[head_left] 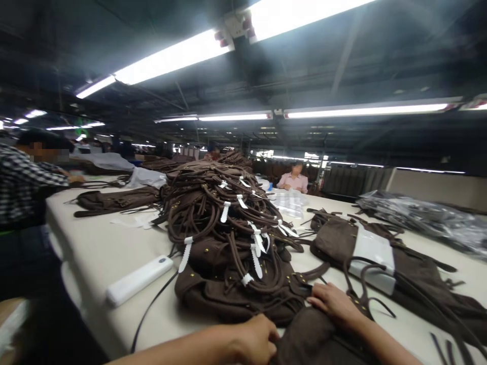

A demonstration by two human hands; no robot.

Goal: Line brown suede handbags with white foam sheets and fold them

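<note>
A dark brown fabric bag point(312, 337) lies at the near edge of the table in front of me. My left hand point(256, 337) is closed on its left side, fingers curled and partly hidden. At the bag's upper edge, my right hand point(333, 301) is closed with bent fingers; the exact part it grips is hard to make out. Just beyond both hands rises a large pile of similar brown bags point(220, 291), with looped handles and several white toothed tags point(186, 253) hanging from them.
Left of the pile, a white oblong device point(139, 279) with a dark cable rests on the pale table point(102, 243). More brown bags, one with a white panel point(375, 256), lie to the right beside clear plastic wrapping point(422, 215). A person in checks point(26, 177) works at left; another point(294, 180) sits across.
</note>
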